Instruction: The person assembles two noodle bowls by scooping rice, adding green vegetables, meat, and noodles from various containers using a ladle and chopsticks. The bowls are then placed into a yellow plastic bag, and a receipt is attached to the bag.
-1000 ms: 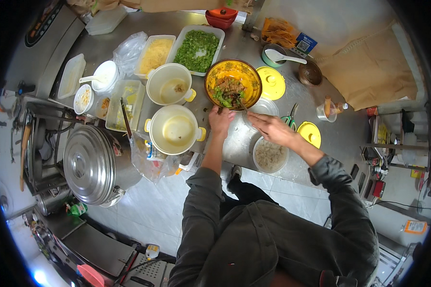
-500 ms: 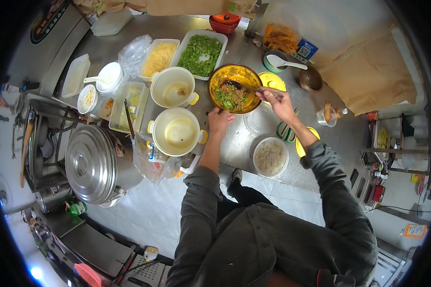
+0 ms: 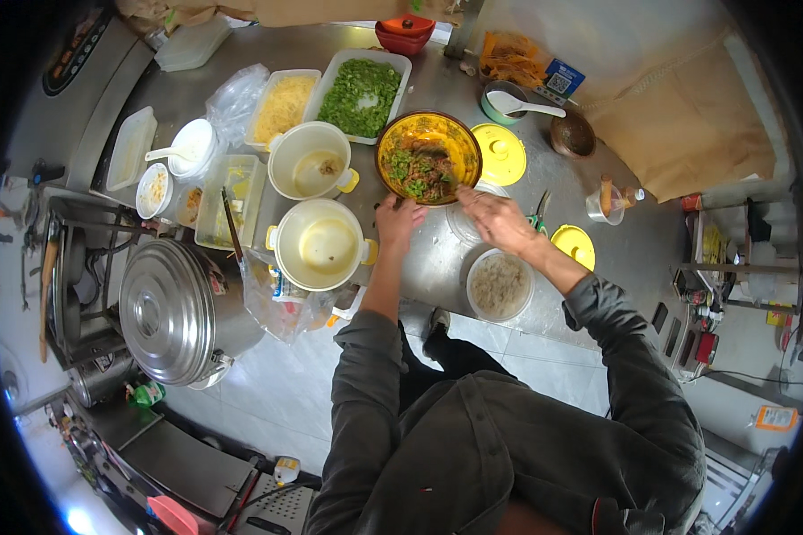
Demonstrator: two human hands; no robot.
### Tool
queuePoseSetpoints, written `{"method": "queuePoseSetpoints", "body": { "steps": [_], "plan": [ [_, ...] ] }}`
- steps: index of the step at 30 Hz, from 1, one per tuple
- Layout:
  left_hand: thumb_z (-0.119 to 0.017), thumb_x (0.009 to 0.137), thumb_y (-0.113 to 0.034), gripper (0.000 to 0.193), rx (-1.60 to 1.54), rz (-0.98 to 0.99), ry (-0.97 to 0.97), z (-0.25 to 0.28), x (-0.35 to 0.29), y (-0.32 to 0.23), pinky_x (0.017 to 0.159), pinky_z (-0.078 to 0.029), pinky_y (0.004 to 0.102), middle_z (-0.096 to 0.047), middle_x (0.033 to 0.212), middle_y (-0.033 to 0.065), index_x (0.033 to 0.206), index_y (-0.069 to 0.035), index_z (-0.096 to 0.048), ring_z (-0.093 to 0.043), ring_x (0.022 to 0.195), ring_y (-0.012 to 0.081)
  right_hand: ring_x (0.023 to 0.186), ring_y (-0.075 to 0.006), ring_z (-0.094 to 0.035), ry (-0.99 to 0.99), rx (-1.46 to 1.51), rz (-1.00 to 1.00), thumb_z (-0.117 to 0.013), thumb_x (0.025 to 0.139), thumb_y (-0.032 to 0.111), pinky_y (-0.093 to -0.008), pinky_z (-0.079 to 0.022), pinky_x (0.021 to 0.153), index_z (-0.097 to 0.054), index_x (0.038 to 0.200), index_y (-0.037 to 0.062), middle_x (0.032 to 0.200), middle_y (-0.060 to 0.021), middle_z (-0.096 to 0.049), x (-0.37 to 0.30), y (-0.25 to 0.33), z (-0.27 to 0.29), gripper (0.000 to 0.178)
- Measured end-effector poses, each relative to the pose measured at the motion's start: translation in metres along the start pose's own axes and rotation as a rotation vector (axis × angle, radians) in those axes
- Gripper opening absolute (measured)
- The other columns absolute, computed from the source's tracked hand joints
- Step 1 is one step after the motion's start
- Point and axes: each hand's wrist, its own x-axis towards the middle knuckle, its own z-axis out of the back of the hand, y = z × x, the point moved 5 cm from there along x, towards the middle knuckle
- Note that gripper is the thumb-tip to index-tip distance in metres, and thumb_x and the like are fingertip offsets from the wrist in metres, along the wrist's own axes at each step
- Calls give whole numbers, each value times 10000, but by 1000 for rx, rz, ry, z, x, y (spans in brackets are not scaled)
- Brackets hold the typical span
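Head view: left hand (image 3: 400, 220) holds yellow bowl (image 3: 461, 141) at near rim; right hand (image 3: 500, 221) grips utensil (image 3: 444, 170), probably spoon.

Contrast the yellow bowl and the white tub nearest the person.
Colour: the yellow bowl has a patterned inside and dark rim; the white tub is plain.
Contents: the bowl holds chopped greens and a brown mix; the tub holds pale food.
Handling: the left hand is at the bowl's near rim; neither hand is on the tub.
Shared: both are round and open-topped.
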Motion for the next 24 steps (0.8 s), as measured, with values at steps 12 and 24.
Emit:
{"method": "queuePoseSetpoints", "body": {
  "steps": [12,24],
  "plan": [
    [-668,849,-116,854,226,378,328,-29,-181,179,674,-566,372,-590,1266,133,1573,-123,-215,-642,987,219,967,-350,-711,-190,444,-465,-579,998,141,-357,-557,858,-631,1231,-58,1048,-237,-714,2,-23,28,310],
    [-550,911,-117,396,467,124,53,-61,-194,172,558,-596,357,-659,1083,177,1300,-42,-545,-711,696,245,1100,-370,-648,101,316,52,-575,985,182,-421,-524,935,-644,1233,8,1261,-201,-647,-3,-26,30,311]
  ]
}}
